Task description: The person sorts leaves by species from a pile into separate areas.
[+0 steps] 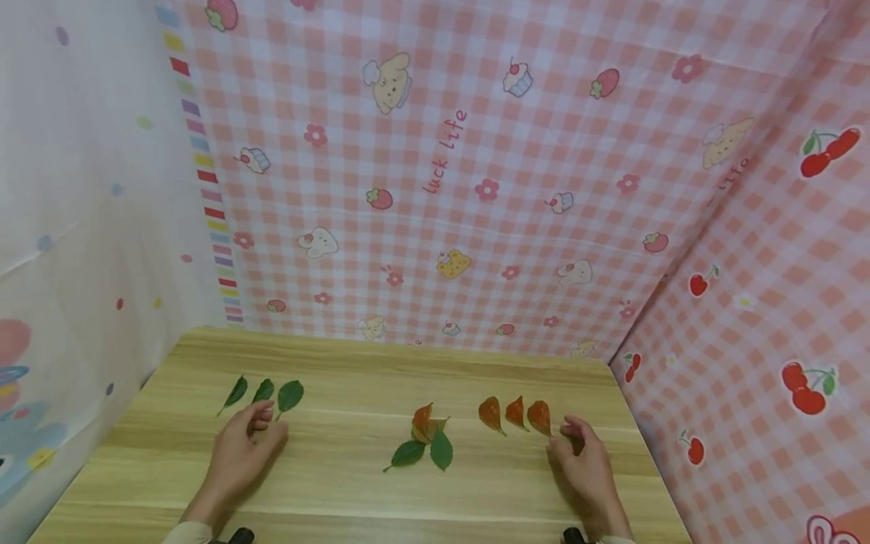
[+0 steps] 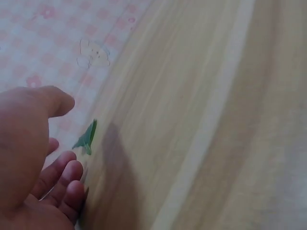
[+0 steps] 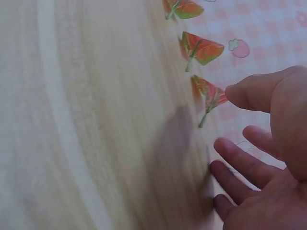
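Note:
Three green leaves lie in a row at the back left of the table: a narrow leaf (image 1: 236,392), a middle leaf (image 1: 263,390) and a rounder leaf (image 1: 291,394). Just in front of them is my left hand (image 1: 246,451), fingers loosely bent, holding nothing. Toward the right, three orange-red leaves (image 1: 489,413) form another row. My right hand (image 1: 588,466) is beside the rightmost orange leaf (image 1: 539,416), relaxed and holding nothing; whether the thumb touches that leaf I cannot tell. Between the hands, orange leaves (image 1: 422,421) overlap at the top of a cluster, with two green leaves (image 1: 442,451) below.
The leaves rest on a light wood-grain table (image 1: 326,491). A pink checked cloth (image 1: 421,151) rises behind it, another checked cloth (image 1: 761,302) stands along the right, and a white patterned cloth (image 1: 88,227) hangs at the left.

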Demonstrator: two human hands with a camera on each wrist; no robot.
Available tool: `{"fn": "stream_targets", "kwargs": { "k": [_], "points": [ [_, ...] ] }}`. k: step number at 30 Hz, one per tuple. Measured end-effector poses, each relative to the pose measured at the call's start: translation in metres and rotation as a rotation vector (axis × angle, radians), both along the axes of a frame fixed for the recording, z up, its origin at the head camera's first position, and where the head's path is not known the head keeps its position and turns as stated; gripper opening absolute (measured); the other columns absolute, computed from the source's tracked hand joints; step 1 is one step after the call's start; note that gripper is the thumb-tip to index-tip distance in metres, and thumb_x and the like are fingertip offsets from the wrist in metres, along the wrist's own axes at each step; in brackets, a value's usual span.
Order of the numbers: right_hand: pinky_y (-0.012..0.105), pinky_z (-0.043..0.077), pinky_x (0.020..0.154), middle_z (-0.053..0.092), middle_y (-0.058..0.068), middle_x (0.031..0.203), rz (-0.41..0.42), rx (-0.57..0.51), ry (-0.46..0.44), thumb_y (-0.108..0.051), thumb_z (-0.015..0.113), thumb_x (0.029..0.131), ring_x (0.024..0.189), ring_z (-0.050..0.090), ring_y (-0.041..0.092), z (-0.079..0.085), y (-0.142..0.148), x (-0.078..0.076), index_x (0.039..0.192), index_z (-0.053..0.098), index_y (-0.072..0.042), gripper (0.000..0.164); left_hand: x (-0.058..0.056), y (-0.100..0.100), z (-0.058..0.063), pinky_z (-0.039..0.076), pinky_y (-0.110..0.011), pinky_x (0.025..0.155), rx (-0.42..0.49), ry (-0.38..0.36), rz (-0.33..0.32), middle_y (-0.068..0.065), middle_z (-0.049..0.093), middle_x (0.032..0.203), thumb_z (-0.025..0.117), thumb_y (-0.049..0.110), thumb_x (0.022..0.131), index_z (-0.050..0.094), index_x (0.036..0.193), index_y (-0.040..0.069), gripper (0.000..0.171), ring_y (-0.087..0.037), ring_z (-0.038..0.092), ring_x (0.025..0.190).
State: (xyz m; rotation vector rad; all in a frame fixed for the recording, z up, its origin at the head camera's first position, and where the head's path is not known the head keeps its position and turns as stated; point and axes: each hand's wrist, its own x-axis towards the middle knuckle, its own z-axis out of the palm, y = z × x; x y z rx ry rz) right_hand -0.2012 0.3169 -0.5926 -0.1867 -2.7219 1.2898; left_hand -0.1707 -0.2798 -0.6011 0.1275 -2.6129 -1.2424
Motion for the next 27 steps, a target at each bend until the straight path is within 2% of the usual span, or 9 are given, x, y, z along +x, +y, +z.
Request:
{"fn": "stream_targets", "kwargs": {
  "k": [3,5,7,10,13,17,19,22,27],
  "points": [
    [0.04,0.051,0.117,0.07,0.029,0.148,-0.005,0.019,0.037,-0.015,0.076,0.107,0.143,0.064,0.046,0.005,0.0,0.006,0.159,0.054,0.002,0.059,0.007,0.007,0.001,0.058,-0.022,0.085,-0.02,0.085,-0.019,-0.02,0.077,0.131,0.081,0.024,0.106,0.065,0.149,-0.002,0.053,-0.034,0.074,0.115],
    [0.057,0.051,0.119,0.067,0.031,0.151,-0.013,0.026,0.069,-0.013,0.077,0.107,0.145,0.062,0.049,0.008,-0.002,0.011,0.158,0.054,0.004,0.059,0.011,0.015,0.003,0.059,-0.022,0.083,-0.027,0.138,-0.029,-0.019,0.078,0.129,0.084,0.019,0.103,0.067,0.147,-0.002,0.052,-0.034,0.075,0.113],
    [0.065,0.048,0.12,0.065,0.032,0.154,-0.021,0.022,0.103,-0.011,0.078,0.106,0.146,0.06,0.05,0.011,-0.007,0.015,0.157,0.055,0.004,0.058,0.015,0.024,0.005,0.06,-0.023,0.082,-0.03,0.187,-0.043,-0.018,0.079,0.128,0.087,0.015,0.1,0.068,0.145,-0.001,0.051,-0.033,0.076,0.11],
    [0.062,0.047,0.119,0.067,0.029,0.153,-0.035,0.018,0.174,-0.008,0.082,0.103,0.145,0.06,0.045,0.017,-0.018,0.02,0.153,0.06,0.004,0.056,0.019,0.04,0.009,0.063,-0.028,0.082,-0.038,0.259,-0.08,-0.016,0.08,0.126,0.09,0.01,0.095,0.072,0.14,0.0,0.049,-0.032,0.077,0.107],
    [0.049,0.05,0.117,0.069,0.023,0.151,-0.027,0.015,0.231,-0.009,0.085,0.101,0.143,0.062,0.038,0.023,-0.035,0.022,0.151,0.064,0.002,0.055,0.021,0.057,0.013,0.067,-0.038,0.088,-0.04,0.296,-0.122,-0.014,0.081,0.129,0.091,0.008,0.094,0.074,0.138,0.0,0.048,-0.033,0.079,0.11],
    [0.052,0.056,0.116,0.07,0.02,0.152,0.019,0.013,0.253,-0.008,0.086,0.1,0.144,0.064,0.038,0.027,-0.057,0.022,0.15,0.065,0.001,0.055,0.022,0.079,0.018,0.067,-0.052,0.096,-0.032,0.305,-0.168,-0.012,0.081,0.133,0.091,0.009,0.094,0.074,0.136,0.001,0.046,-0.037,0.078,0.116],
    [0.062,0.055,0.116,0.071,0.02,0.151,0.051,0.015,0.257,-0.008,0.086,0.099,0.144,0.065,0.04,0.027,-0.067,0.022,0.15,0.065,0.0,0.055,0.022,0.089,0.019,0.066,-0.055,0.096,-0.032,0.308,-0.193,-0.012,0.081,0.134,0.092,0.01,0.094,0.075,0.136,0.001,0.046,-0.037,0.078,0.118],
    [0.064,0.053,0.118,0.073,0.018,0.149,0.106,0.004,0.259,-0.008,0.087,0.099,0.143,0.067,0.039,0.026,-0.084,0.023,0.148,0.066,-0.002,0.054,0.023,0.104,0.017,0.066,-0.055,0.098,-0.037,0.284,-0.235,-0.01,0.081,0.135,0.093,0.014,0.093,0.076,0.134,0.003,0.046,-0.034,0.079,0.12],
    [0.063,0.052,0.119,0.076,0.015,0.145,0.189,-0.024,0.255,-0.008,0.088,0.098,0.142,0.068,0.036,0.024,-0.113,0.024,0.144,0.069,-0.007,0.049,0.025,0.126,0.014,0.066,-0.045,0.099,0.005,0.175,-0.292,0.0,0.081,0.13,0.095,0.017,0.092,0.08,0.129,0.011,0.04,-0.029,0.078,0.117]
  ]
}}
